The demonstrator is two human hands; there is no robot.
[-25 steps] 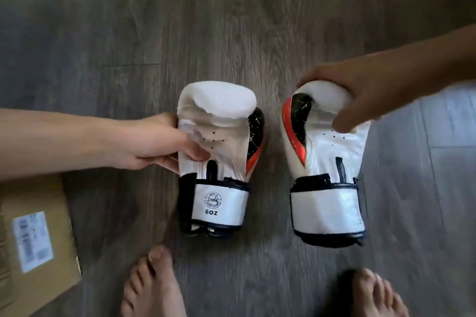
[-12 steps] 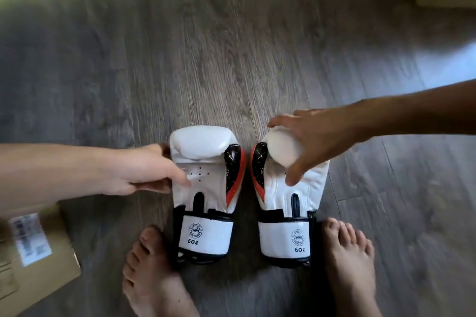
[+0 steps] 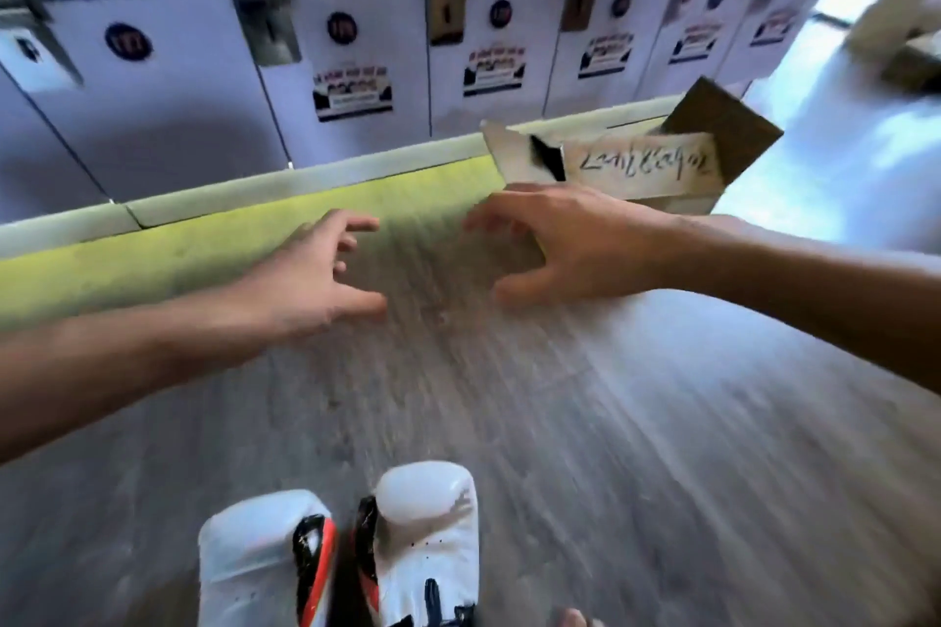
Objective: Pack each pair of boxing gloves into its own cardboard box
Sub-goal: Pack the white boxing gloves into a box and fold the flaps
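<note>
Two white boxing gloves with black and red-orange thumbs lie side by side on the grey wood floor at the bottom of the view, the left glove [image 3: 259,560] and the right glove [image 3: 427,545]. An open cardboard box [image 3: 636,163] with handwriting on a flap stands at the far right against the wall. My left hand [image 3: 310,275] and my right hand [image 3: 560,244] are stretched out in front of me above the floor, fingers spread, holding nothing. My right hand is just short of the box.
A row of pale locker doors [image 3: 356,56] with stickers and latches runs along the back, above a yellow-green strip [image 3: 203,244] at their foot. A toe [image 3: 575,619] shows at the bottom edge. More cardboard [image 3: 911,56] sits at the far right.
Both hands have let go of the gloves and moved forward toward the box. The view has lifted from the floor to the lockers, and the gloves now lie together at the bottom.
</note>
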